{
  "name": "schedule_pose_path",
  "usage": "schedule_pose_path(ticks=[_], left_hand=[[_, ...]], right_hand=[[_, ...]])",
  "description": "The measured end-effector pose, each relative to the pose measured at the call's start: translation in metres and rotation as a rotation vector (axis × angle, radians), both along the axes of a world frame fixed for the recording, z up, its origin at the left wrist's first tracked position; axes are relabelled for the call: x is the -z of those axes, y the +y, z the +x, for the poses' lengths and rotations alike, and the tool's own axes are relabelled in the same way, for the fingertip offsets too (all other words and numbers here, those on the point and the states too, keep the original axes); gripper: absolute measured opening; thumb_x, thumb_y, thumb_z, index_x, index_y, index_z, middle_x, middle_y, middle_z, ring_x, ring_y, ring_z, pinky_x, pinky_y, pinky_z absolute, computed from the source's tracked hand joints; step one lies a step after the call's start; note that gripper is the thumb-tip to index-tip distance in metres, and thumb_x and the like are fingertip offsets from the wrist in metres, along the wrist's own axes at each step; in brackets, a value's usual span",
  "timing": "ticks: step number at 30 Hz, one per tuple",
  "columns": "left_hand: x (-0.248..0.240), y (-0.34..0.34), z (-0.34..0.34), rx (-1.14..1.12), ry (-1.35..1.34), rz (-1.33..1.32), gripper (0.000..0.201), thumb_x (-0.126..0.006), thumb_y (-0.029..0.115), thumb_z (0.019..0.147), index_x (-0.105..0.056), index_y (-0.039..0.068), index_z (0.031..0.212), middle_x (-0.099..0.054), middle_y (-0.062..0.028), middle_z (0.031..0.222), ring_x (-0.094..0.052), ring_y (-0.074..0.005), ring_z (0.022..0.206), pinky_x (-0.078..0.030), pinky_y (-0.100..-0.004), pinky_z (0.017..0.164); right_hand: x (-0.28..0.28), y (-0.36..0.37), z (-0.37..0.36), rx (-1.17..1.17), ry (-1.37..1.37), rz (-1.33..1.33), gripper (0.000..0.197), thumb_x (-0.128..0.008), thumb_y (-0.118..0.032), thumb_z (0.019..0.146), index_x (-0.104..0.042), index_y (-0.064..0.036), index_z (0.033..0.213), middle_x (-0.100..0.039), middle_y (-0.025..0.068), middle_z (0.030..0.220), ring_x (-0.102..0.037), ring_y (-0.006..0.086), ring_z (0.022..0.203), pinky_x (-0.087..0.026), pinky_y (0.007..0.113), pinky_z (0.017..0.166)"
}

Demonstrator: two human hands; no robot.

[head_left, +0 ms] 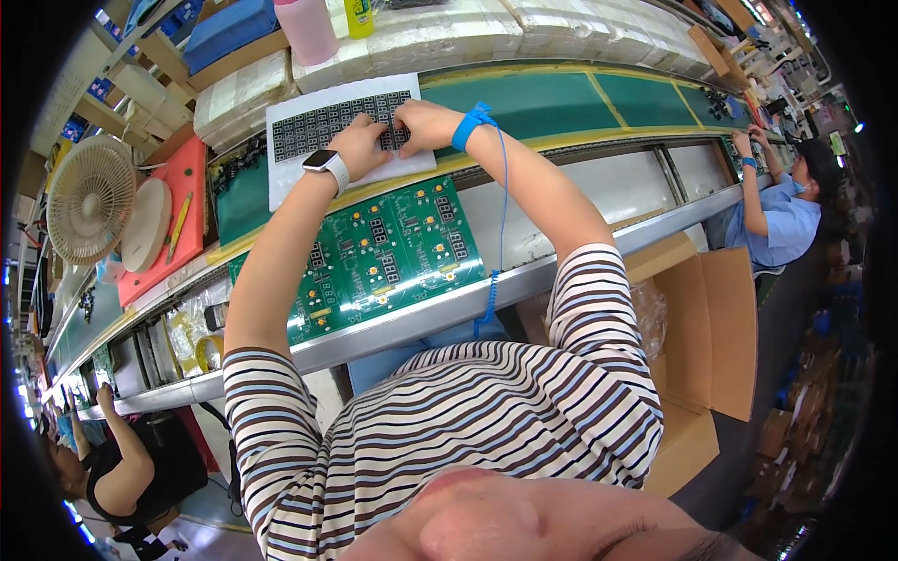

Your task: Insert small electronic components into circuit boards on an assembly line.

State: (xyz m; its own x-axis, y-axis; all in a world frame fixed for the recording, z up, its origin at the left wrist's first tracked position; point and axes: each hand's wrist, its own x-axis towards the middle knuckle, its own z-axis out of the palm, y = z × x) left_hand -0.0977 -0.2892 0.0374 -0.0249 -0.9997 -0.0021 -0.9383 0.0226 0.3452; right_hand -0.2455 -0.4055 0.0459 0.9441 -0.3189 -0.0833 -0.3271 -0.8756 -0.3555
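A white foam sheet (281, 192) lies on the green conveyor belt, bearing rows of small black digit displays (313, 126). My left hand (360, 150), with a watch on its wrist, bends its fingers down onto the displays toward the sheet's right end. Close beside it, my right hand (426, 128) pinches at the displays from the right, and a blue wrist strap (472, 126) circles that wrist. The exact pieces between my fingertips are partly covered. Nearer me, a green circuit board panel (412, 234) carries several digit displays and small orange-yellow parts.
A metal rail (412, 318) edges the line in front of me. At left are a fan (91, 198) and a red-orange board (178, 220) with a yellow pen-like tool. Foam blocks (571, 37) line the back; a cardboard box (692, 346) stands right. Co-workers sit on both sides.
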Motion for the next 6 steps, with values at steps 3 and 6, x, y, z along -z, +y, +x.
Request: schedule_pose_path(ticks=[3, 6], left_hand=[[0.0072, 0.0010, 0.0035, 0.009, 0.012, -0.027, 0.045, -0.070, 0.026, 0.074, -0.058, 0.005, 0.113, -0.053, -0.0161, 0.109, -0.057, -0.0331, 0.100, -0.047, -0.0379, 0.088], [0.0072, 0.0023, 0.0042, -0.014, 0.033, 0.000, 0.045, -0.070, 0.025, 0.074, -0.058, 0.006, 0.113, -0.053, -0.0160, 0.108, -0.056, -0.0328, 0.101, -0.046, -0.0381, 0.089]], right_hand=[[0.0051, 0.0046, -0.0023, -0.001, -0.022, -0.048, 0.051, -0.077, -0.030, 0.067, -0.059, -0.0018, 0.107, -0.057, 0.0183, 0.106, -0.054, 0.0331, 0.102, -0.045, 0.039, 0.088], [0.0077, 0.0071, -0.0023, 0.042, 0.015, -0.059, 0.056, -0.076, -0.032, 0.068, -0.058, -0.0041, 0.113, -0.056, 0.0174, 0.108, -0.053, 0.0322, 0.105, -0.044, 0.038, 0.090]])
